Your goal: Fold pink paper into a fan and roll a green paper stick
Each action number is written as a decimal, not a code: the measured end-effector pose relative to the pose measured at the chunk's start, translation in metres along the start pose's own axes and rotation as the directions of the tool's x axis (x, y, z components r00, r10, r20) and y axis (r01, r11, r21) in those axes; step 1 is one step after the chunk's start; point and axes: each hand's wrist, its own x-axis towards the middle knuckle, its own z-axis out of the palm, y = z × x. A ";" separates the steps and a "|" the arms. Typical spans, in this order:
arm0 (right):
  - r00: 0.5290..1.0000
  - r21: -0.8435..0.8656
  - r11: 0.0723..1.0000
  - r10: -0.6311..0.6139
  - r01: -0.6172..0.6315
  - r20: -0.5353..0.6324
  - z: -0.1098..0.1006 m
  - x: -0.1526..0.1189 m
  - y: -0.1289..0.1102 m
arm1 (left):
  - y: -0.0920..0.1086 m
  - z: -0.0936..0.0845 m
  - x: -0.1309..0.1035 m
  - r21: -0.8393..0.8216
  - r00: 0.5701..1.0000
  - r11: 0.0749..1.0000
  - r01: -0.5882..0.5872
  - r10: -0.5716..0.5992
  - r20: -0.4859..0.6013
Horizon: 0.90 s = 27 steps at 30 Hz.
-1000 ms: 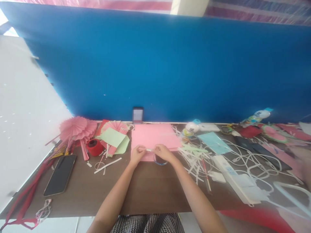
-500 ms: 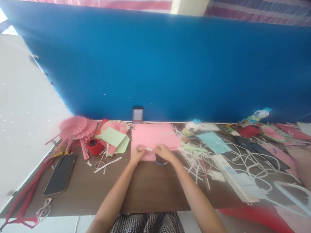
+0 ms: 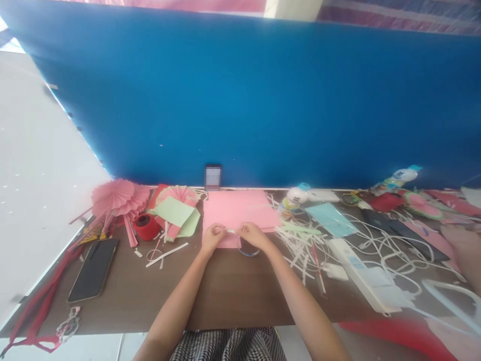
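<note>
Pink paper sheets [image 3: 236, 208] lie flat on the brown table in front of me. Over their near part, my left hand [image 3: 214, 236] and my right hand [image 3: 248, 234] face each other with a small gap between them. A short white strip [image 3: 231, 231] spans that gap, its ends pinched in the fingertips of both hands. Under my right hand sits a dark round roll [image 3: 248, 249], partly covered by the hand; its kind is hard to make out.
Pleated pink paper fans [image 3: 119, 200], a red tape roll [image 3: 146, 227] and green paper [image 3: 175, 210] lie left. A phone [image 3: 93, 271] is nearer me. Rightward are white paper strips [image 3: 300, 248], a bottle [image 3: 295, 198], a power strip [image 3: 356, 273] and cables. A blue partition [image 3: 240, 100] rises behind.
Hardly anything differs. Both hands keep their pinch on the white strip in the same place, and the view has shifted very slightly.
</note>
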 end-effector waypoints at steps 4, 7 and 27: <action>1.000 0.005 1.000 0.003 -0.003 -0.010 0.001 0.000 0.000 | 0.002 0.001 0.000 -0.005 1.000 1.000 0.003 -0.003 0.015; 1.000 0.006 1.000 0.008 -0.008 -0.012 0.002 0.000 0.002 | 0.003 0.001 0.000 -0.028 0.999 0.999 0.016 -0.015 0.028; 0.999 0.108 0.994 -0.011 0.015 -0.035 -0.023 -0.024 -0.011 | 0.006 0.001 -0.005 -0.190 0.998 0.980 -0.065 0.061 -0.025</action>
